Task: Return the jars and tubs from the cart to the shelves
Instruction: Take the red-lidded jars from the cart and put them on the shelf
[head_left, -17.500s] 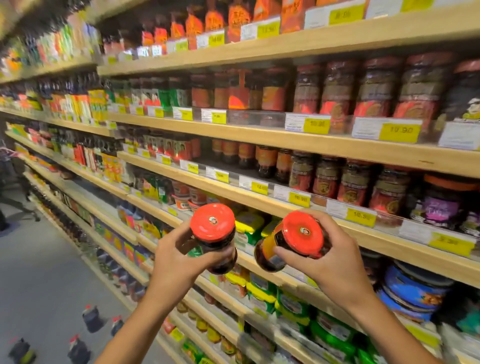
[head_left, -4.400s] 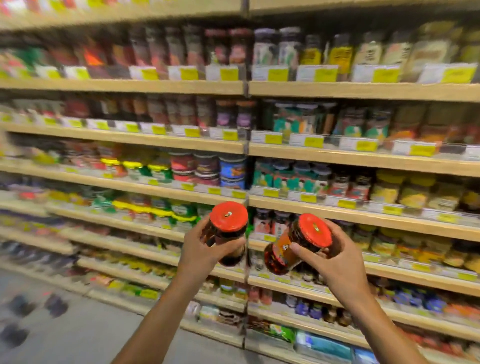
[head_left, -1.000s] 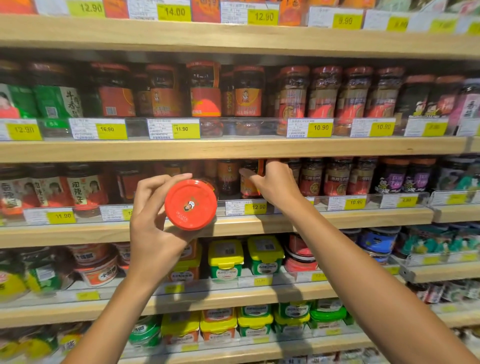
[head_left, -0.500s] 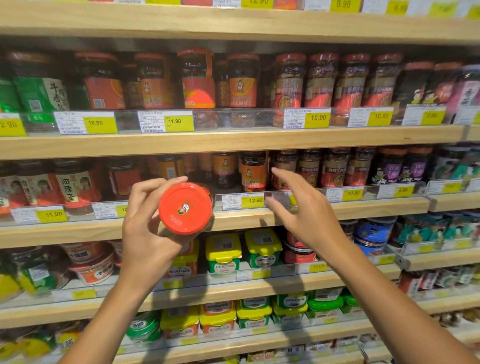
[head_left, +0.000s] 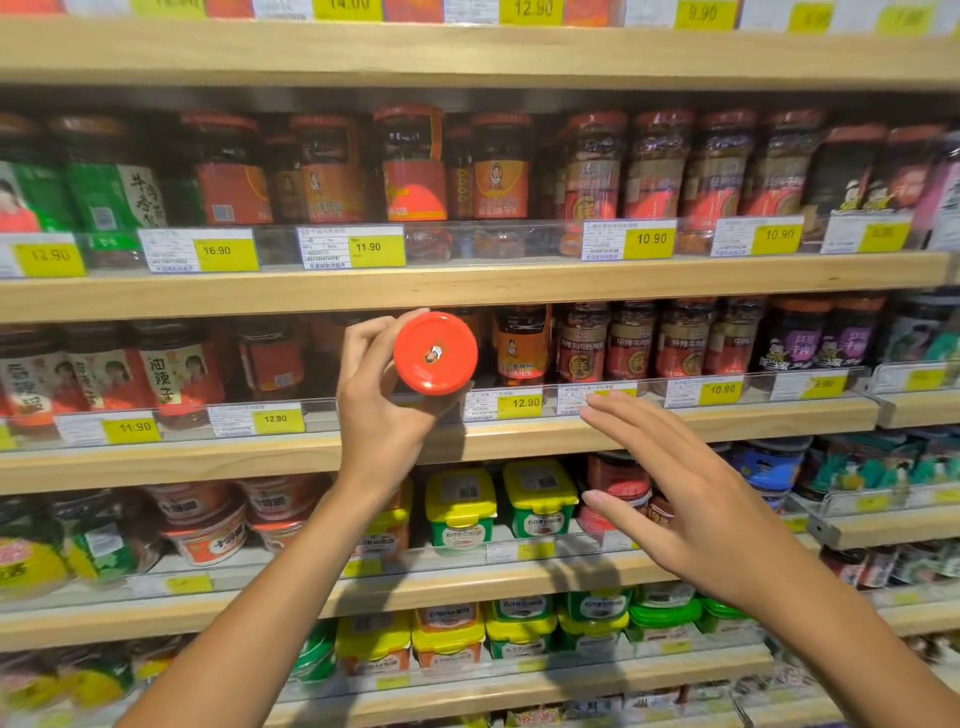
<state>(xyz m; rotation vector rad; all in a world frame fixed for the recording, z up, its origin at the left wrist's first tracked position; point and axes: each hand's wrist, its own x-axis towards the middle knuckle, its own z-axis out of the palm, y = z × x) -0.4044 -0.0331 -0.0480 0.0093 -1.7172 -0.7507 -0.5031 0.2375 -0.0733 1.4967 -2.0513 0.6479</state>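
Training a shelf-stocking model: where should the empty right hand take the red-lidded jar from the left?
Grip the red lid rim, coming from the right: it faces outward and is bare there, while the left hand wraps the body.

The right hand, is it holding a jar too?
No, the right hand is empty with fingers spread; only the left hand grips the red-lidded jar.

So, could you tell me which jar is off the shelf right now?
The red-lidded jar gripped in the left hand, lid toward the camera; all others stand shelved.
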